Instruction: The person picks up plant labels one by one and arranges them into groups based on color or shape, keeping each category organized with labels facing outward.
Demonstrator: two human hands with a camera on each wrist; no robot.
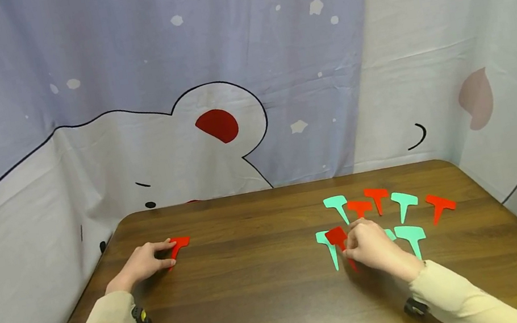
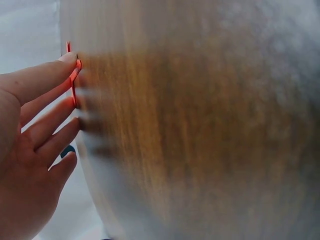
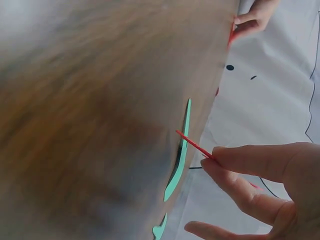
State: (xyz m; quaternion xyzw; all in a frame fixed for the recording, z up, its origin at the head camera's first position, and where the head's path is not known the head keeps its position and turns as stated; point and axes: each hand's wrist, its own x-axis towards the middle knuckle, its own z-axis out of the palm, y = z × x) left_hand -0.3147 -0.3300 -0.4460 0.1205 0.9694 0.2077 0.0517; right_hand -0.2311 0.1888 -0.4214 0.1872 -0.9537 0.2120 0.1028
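Note:
On the left of the table, my left hand (image 1: 143,262) touches a red T-shaped plant label (image 1: 180,243). Its thumb and forefinger stand apart, one near the stem and one at the head, and the other fingers (image 2: 62,137) stretch out fairly straight. My right hand (image 1: 369,246) pinches another red T-shaped plant label (image 1: 336,236) by the stem between thumb and forefinger. From the right wrist, this held label (image 3: 194,143) appears edge-on, tilted above the table. It overlaps a green label (image 1: 325,238) in the head view. One more green label (image 1: 389,234) is mostly hidden behind the right hand.
Around the right hand lie several loose labels, among them green ones (image 1: 404,198) (image 1: 335,202) (image 1: 410,233) and red ones (image 1: 376,194) (image 1: 440,203) (image 1: 359,206). The brown wooden table (image 1: 240,292) has rounded far corners. A printed curtain (image 1: 293,63) hangs behind it.

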